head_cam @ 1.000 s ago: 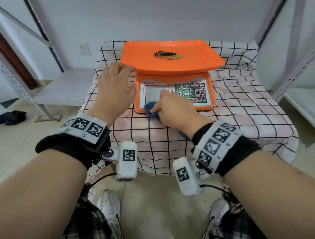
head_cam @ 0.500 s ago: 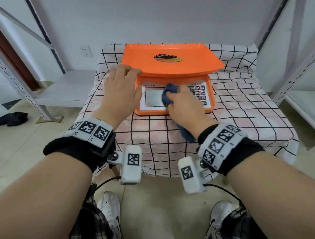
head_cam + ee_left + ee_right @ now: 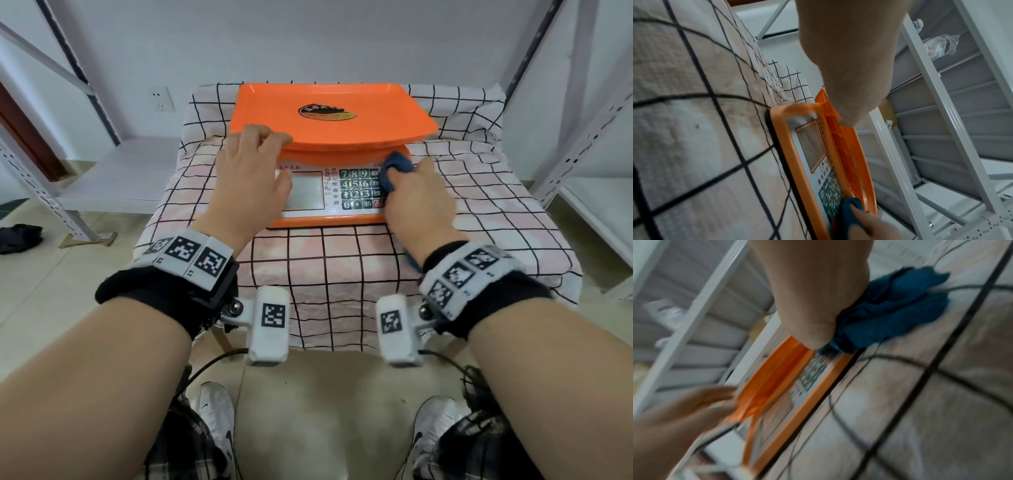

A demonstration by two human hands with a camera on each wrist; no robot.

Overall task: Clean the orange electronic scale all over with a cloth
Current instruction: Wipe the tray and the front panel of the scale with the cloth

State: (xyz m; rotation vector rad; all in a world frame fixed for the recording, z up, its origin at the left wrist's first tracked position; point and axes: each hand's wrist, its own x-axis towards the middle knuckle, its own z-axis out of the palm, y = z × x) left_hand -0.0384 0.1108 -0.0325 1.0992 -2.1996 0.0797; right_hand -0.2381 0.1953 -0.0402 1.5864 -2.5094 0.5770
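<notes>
The orange electronic scale [image 3: 329,113] stands on a checked tablecloth [image 3: 479,212], its white display and green keypad [image 3: 356,188] facing me. My right hand [image 3: 416,202] grips a bunched blue cloth [image 3: 394,168] and presses it on the keypad's right end, under the pan's front edge. In the right wrist view, the blue cloth [image 3: 896,308] trails out behind the hand. My left hand [image 3: 253,178] lies on the left of the scale, fingers straight on the pan's front left rim. The left wrist view shows the scale [image 3: 797,146] and cloth [image 3: 849,212].
The covered table [image 3: 342,274] ends just in front of the scale. Grey metal shelving [image 3: 582,137] stands on the right and a low white shelf [image 3: 113,171] on the left. A dark item [image 3: 20,236] lies on the floor at far left.
My right hand has swept the cloth from the lower left of the display across the panel to the keypad's right end. My left hand stayed on the scale's left side.
</notes>
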